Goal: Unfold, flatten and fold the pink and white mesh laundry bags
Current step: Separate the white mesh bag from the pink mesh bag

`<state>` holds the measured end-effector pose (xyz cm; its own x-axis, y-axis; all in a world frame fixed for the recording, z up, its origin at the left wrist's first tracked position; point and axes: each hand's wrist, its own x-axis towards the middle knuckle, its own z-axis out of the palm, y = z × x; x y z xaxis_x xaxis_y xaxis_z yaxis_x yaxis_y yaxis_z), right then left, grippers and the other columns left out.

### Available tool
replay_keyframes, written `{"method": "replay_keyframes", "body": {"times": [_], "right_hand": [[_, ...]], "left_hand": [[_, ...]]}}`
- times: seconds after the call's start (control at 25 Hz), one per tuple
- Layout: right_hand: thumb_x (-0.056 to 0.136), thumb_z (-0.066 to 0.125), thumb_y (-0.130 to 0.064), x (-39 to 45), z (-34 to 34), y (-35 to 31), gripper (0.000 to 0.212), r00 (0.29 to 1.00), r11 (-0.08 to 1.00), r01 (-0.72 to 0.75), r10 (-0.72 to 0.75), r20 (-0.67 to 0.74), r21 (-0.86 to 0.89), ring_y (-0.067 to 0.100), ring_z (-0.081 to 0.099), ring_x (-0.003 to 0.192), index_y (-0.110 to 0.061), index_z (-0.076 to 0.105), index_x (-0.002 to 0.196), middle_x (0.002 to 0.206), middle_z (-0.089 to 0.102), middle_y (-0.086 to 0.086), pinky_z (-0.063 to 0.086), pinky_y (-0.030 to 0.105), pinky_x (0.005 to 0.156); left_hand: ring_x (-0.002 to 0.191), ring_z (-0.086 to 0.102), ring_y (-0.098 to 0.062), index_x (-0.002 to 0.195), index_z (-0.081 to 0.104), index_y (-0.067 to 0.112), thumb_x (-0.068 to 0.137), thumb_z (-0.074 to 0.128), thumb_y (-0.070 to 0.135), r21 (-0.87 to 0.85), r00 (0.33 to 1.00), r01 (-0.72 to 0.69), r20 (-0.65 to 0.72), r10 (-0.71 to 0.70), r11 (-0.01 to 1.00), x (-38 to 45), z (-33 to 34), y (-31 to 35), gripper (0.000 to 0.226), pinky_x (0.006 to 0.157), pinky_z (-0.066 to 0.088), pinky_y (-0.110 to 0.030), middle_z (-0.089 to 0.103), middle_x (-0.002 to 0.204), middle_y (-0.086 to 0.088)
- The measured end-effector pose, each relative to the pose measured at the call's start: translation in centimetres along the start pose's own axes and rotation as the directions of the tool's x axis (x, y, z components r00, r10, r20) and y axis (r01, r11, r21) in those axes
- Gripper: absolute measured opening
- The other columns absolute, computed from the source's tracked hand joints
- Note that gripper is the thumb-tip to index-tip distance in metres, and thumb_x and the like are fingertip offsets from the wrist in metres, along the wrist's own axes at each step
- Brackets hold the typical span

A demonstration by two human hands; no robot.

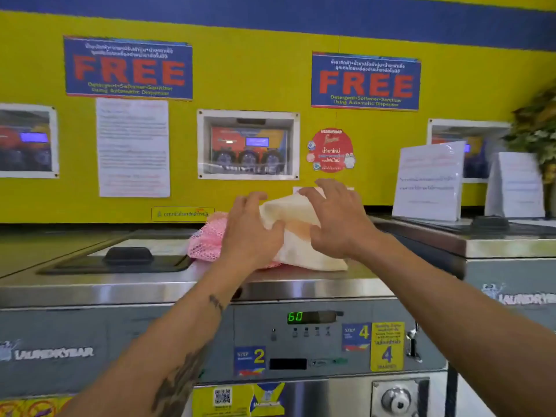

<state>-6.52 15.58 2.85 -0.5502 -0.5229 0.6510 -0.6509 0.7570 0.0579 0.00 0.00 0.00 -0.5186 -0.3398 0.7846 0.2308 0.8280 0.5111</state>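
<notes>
A white mesh laundry bag (296, 236) lies bunched on the steel top of a washing machine (156, 288), partly over a pink mesh bag (204, 242) that sticks out to its left. My left hand (251, 230) rests on the left part of the white bag, thumb hooked over a fold, covering much of the pink bag. My right hand (335, 218) lies on the white bag's right side with fingers spread. Whether either hand truly pinches the fabric is unclear.
A recessed lid with a black handle (128, 255) sits left of the bags. Standing plastic sign holders (428, 180) are on the neighbouring machine to the right. The yellow wall with posters (128, 67) rises just behind. The control panel shows 60 (294, 316).
</notes>
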Motion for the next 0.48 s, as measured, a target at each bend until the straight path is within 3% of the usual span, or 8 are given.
{"method": "replay_keyframes", "body": {"times": [0.08, 0.16, 0.24, 0.32, 0.48], "right_hand": [[0.083, 0.057, -0.027, 2.8, 1.5, 0.7, 0.076, 0.998, 0.994, 0.050, -0.053, -0.029, -0.102, 0.028, 0.010, 0.150, -0.024, 0.024, 0.151, 0.160, 0.020, 0.010, 0.007, 0.058, 0.118], [0.082, 0.057, -0.029, 5.8, 3.2, 1.9, 0.081, 0.994, 0.983, 0.102, -0.094, 0.058, -0.153, 0.031, 0.025, 0.145, -0.023, 0.019, 0.152, 0.154, 0.033, 0.011, 0.009, 0.061, 0.117], [0.079, 0.060, -0.033, 8.3, 4.8, 4.1, 0.087, 0.969, 0.992, 0.094, -0.072, 0.235, -0.084, 0.034, 0.046, 0.129, -0.026, 0.013, 0.153, 0.140, 0.050, 0.009, 0.025, 0.057, 0.110], [0.080, 0.060, -0.035, 9.1, 6.0, 6.4, 0.086, 0.930, 0.999, 0.043, -0.052, 0.365, 0.031, 0.033, 0.053, 0.122, -0.029, 0.014, 0.153, 0.136, 0.055, 0.007, 0.038, 0.046, 0.098], [0.084, 0.054, -0.036, 7.8, 6.7, 9.7, 0.055, 0.945, 0.969, -0.093, 0.013, 0.328, 0.229, 0.027, 0.059, 0.112, -0.038, 0.043, 0.138, 0.124, 0.064, 0.000, 0.042, 0.036, 0.078]], "left_hand": [[0.131, 0.041, -0.028, 0.147, 0.027, 0.023, 0.077, 0.068, 0.030, 0.142, 0.976, 0.049, 0.204, -0.078, 0.989, 2.2, 1.7, -1.0, 0.082, 0.106, 0.039, -0.040, 0.039, 0.142, -0.007], [0.125, 0.049, -0.030, 0.150, 0.017, 0.028, 0.073, 0.069, 0.023, 0.231, 0.913, 0.069, 0.379, -0.155, 0.970, 4.6, 3.0, -2.5, 0.093, 0.099, 0.045, -0.040, 0.045, 0.142, -0.009], [0.106, 0.059, -0.029, 0.141, 0.025, 0.031, 0.073, 0.066, 0.015, 0.273, 0.896, 0.029, 0.419, -0.146, 0.961, 7.4, 4.6, -3.5, 0.081, 0.083, 0.052, -0.039, 0.055, 0.128, -0.009], [0.094, 0.060, -0.026, 0.126, 0.036, 0.038, 0.075, 0.062, 0.011, 0.254, 0.906, -0.005, 0.410, -0.103, 0.967, 9.7, 5.6, -3.4, 0.063, 0.075, 0.054, -0.039, 0.057, 0.117, -0.003], [0.097, 0.056, -0.019, 0.114, 0.057, 0.031, 0.079, 0.056, 0.013, 0.354, 0.895, -0.167, 0.446, -0.009, 0.920, 13.4, 7.3, -3.5, 0.039, 0.078, 0.049, -0.034, 0.058, 0.106, 0.007]]}}
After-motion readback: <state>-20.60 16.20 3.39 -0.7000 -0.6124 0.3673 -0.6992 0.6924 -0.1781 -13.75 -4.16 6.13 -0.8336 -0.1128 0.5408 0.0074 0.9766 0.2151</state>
